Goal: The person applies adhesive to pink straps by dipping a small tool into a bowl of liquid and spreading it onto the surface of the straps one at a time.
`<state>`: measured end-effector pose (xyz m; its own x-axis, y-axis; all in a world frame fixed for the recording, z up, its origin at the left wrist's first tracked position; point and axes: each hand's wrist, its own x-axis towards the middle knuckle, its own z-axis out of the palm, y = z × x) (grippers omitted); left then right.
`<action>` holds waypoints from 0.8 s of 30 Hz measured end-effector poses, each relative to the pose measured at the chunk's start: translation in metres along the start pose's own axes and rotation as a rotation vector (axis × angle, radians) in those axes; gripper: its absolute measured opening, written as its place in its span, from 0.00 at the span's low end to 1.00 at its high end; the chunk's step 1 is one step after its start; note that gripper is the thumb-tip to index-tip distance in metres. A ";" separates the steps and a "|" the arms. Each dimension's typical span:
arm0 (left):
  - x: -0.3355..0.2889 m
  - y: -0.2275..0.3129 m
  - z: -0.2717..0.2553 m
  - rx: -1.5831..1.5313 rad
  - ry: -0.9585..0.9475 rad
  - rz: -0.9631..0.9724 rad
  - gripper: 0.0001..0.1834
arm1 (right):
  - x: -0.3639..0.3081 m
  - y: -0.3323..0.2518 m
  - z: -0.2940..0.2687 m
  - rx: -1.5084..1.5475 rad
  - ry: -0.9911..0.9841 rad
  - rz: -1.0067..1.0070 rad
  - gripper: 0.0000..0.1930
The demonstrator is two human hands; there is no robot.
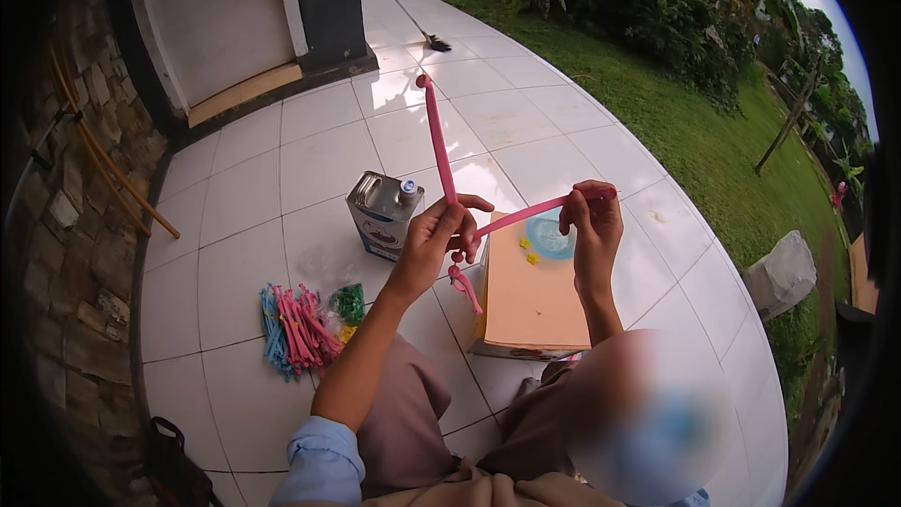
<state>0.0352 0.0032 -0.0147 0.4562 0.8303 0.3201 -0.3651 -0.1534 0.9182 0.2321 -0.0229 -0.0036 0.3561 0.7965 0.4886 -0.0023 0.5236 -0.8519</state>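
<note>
My left hand (430, 249) is closed around the middle of a long, narrow pink strip (438, 145), one length of which stands up from it to a dark pink rounded tip. Another pink length (526, 215) runs from that hand across to my right hand (593, 221), whose fingers pinch its far end. Under my left hand hangs a short curled pink piece (465, 289) with a small rounded knob. Whether all these lengths are one piece is hidden by my fingers. Both hands are raised above a cardboard box (535, 305).
On the box lie a light blue round dish (550, 238) and small yellow pieces (530, 252). A metal can (380, 216) stands behind my left hand. Bundled pink strips (302, 327), blue strips (275, 333) and a green packet (347, 304) lie on the tiles. A broom (435, 42) is farther back.
</note>
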 end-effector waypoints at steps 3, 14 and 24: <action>-0.003 -0.002 -0.004 0.031 -0.035 0.046 0.17 | -0.001 0.000 0.005 0.032 -0.008 -0.044 0.04; 0.004 -0.037 -0.015 0.279 0.249 -0.086 0.15 | 0.009 0.061 -0.025 -0.199 -0.053 0.142 0.11; 0.011 -0.056 -0.009 0.227 0.297 -0.267 0.14 | -0.031 0.163 -0.069 -1.448 -0.622 0.055 0.09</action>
<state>0.0532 0.0252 -0.0645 0.2454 0.9693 0.0145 -0.0643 0.0014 0.9979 0.2852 0.0169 -0.1701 -0.0392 0.9894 0.1399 0.9880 0.0594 -0.1428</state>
